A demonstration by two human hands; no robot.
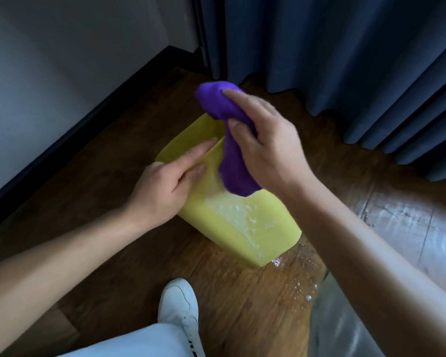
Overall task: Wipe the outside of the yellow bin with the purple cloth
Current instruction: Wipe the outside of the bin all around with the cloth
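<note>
The yellow bin [232, 228] lies on its side on the wooden floor, its upper face wet with foam. My left hand [170, 181] rests flat on the bin's left side, fingers pointing toward its far end. My right hand [265, 143] is lifted above the bin and grips the bunched purple cloth [229, 155]. The cloth's lower end hangs down onto the bin's wet top face.
Blue curtains [345, 60] hang behind and to the right. A white wall with a dark skirting board [88, 119] runs along the left. Foam and water drops [299, 287] spot the floor near the bin. My white shoe [179, 302] stands just in front.
</note>
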